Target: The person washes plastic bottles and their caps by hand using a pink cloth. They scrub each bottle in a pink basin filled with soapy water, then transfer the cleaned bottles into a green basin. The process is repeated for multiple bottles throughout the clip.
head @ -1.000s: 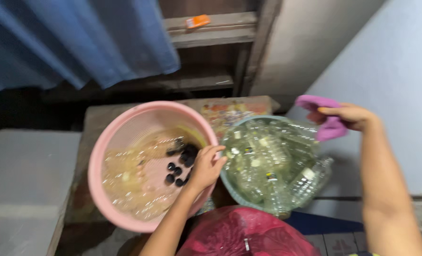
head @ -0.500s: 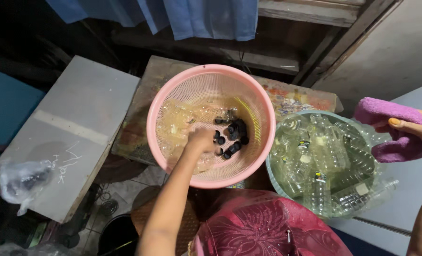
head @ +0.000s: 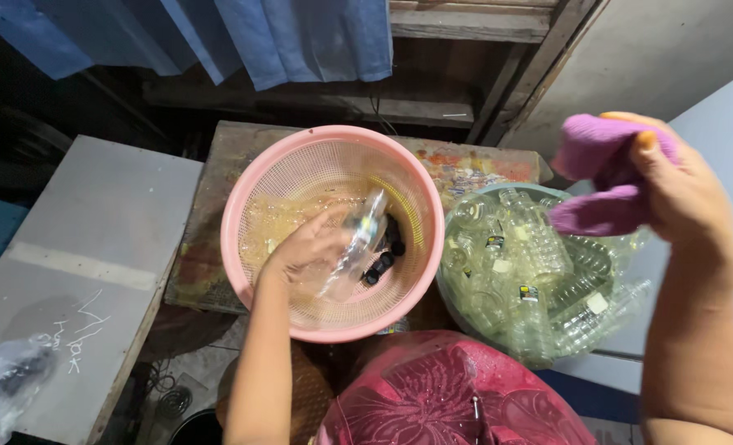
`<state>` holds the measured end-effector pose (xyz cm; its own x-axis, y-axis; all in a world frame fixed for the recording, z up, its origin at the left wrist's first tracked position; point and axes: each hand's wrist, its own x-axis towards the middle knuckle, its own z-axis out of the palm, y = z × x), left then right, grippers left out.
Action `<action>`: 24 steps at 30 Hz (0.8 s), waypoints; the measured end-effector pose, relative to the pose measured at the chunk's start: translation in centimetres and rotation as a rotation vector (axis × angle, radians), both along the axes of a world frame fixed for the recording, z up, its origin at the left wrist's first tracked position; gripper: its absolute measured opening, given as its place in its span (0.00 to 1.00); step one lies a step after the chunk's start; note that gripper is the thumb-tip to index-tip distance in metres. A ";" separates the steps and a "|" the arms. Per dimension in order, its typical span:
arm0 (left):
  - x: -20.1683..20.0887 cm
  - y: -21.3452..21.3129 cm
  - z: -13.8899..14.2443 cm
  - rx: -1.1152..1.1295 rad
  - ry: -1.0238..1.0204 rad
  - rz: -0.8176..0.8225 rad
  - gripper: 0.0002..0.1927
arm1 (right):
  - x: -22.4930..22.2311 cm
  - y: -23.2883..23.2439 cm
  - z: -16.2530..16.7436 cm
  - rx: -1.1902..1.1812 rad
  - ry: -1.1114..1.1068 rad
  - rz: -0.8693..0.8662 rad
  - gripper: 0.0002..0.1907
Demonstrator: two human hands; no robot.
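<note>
My left hand [head: 305, 247] is inside a pink mesh basket [head: 251, 177] and grips a small clear plastic bottle [head: 357, 245], tilted and lifted off the basket's bottom. Several black caps [head: 387, 247] and more clear bottles lie in the basket beside it. My right hand [head: 675, 194] is raised at the right, shut on a folded purple cloth [head: 601, 173]. Below that hand stands a green basket [head: 459, 206] filled with several clear plastic bottles [head: 539, 272].
Both baskets rest on a worn wooden table [head: 473, 169]. A grey board [head: 78, 272] lies at the left with a crumpled plastic bag [head: 4, 379] on its near corner. Blue curtains [head: 301, 37] hang behind. Red patterned fabric [head: 449, 395] covers my lap.
My left hand has picked a clear bottle out of the pink basket. My right hand with the purple cloth has risen and moved closer to the camera.
</note>
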<state>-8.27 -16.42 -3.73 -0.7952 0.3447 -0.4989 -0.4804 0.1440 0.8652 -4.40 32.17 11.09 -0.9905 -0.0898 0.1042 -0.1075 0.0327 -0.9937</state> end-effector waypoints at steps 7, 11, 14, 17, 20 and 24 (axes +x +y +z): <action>0.8 12.0 -1.5 0.886 -0.100 0.382 0.41 | 1.3 -22.0 -2.7 0.546 0.401 0.111 0.24; 1.9 14.2 -2.9 0.686 -0.081 0.442 0.39 | -4.5 -24.2 -8.5 0.570 -0.006 -0.217 0.25; 2.4 14.0 -2.5 0.641 -0.174 0.411 0.40 | -8.4 -22.6 -12.6 0.122 -0.426 -0.160 0.26; 1.6 12.7 -2.3 0.527 -0.327 0.547 0.42 | -5.9 -23.9 -15.9 0.240 0.016 -0.127 0.30; 1.2 11.5 -3.2 0.275 -0.069 0.642 0.42 | -1.0 -26.2 -17.0 0.734 0.399 -0.098 0.37; 2.7 11.6 -4.4 0.555 -0.174 0.409 0.44 | -3.4 -24.8 -13.9 0.563 0.420 -0.164 0.34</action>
<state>-5.57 -4.85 -8.17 -0.8399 0.2754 -0.4677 -0.5396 -0.5170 0.6645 -7.77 7.39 -2.78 -0.8823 -0.0960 0.4608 -0.4267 0.5765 -0.6969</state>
